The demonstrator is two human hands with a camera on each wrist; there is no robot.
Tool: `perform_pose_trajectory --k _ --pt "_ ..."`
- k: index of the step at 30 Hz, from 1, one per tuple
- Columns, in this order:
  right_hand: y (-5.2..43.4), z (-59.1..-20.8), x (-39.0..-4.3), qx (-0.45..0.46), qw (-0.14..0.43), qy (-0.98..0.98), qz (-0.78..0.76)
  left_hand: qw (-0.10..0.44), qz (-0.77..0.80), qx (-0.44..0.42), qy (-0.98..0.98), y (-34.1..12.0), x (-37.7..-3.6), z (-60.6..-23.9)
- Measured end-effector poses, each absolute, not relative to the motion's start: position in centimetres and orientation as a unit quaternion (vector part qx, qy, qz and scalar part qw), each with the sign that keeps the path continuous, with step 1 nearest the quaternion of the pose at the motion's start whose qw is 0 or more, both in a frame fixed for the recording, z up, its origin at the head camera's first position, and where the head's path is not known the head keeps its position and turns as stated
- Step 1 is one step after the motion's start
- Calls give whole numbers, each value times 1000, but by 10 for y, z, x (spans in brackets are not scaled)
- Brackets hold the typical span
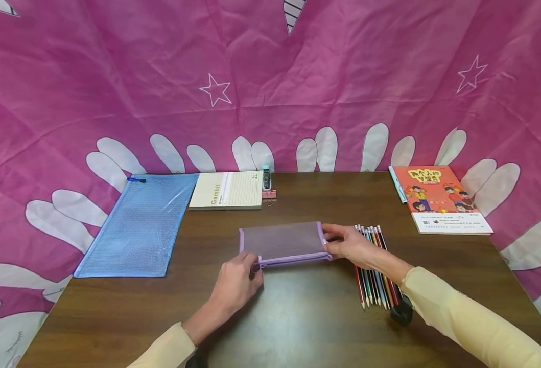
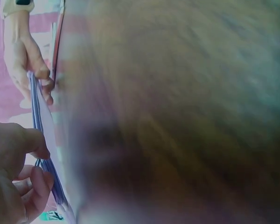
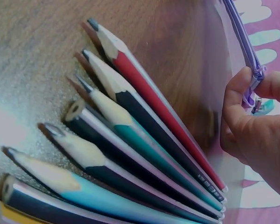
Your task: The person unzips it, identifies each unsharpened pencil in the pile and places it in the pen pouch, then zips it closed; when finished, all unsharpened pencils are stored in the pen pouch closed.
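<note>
A purple mesh zip pouch [image 1: 281,241] spans the space between both hands, its zipped edge toward the person. My left hand [image 1: 237,282] pinches the zip at the pouch's near left corner; in the left wrist view its thumb and curled fingers [image 2: 39,184] close on that edge. At the right end my right hand [image 1: 355,246] grips the short side, thumb against fingers around the zip's end in the right wrist view. Under the right forearm lies a row of pencils [image 1: 372,286], their tips toward the person. Close up, a red pencil [image 3: 161,105] lies at the edge of the row.
At the left lies a blue mesh zip bag [image 1: 137,230]. Along the back are a notepad [image 1: 226,190], a small clear container with a pale blue top [image 1: 266,179] and a pink binder clip [image 1: 268,194]. A red-covered book [image 1: 442,197] rests at the back right, a light blue pen [image 1: 398,185] beside it.
</note>
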State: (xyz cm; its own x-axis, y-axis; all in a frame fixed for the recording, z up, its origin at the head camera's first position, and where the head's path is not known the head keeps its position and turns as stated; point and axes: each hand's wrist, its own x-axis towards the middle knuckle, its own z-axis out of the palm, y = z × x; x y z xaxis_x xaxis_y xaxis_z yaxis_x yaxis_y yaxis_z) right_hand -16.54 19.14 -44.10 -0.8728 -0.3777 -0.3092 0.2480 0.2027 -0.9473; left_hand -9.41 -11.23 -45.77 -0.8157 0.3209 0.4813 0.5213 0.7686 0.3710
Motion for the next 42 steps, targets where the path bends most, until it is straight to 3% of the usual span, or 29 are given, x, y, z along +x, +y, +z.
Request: perform_pose_trajectory --k 27,42 --pt "194 -442 -167 -50 240 740 -626 153 -238 -184 -942 -134 -86 -457" --pt "198 -440 -170 -47 253 741 -620 180 -261 -175 -932 -139 -83 -460"
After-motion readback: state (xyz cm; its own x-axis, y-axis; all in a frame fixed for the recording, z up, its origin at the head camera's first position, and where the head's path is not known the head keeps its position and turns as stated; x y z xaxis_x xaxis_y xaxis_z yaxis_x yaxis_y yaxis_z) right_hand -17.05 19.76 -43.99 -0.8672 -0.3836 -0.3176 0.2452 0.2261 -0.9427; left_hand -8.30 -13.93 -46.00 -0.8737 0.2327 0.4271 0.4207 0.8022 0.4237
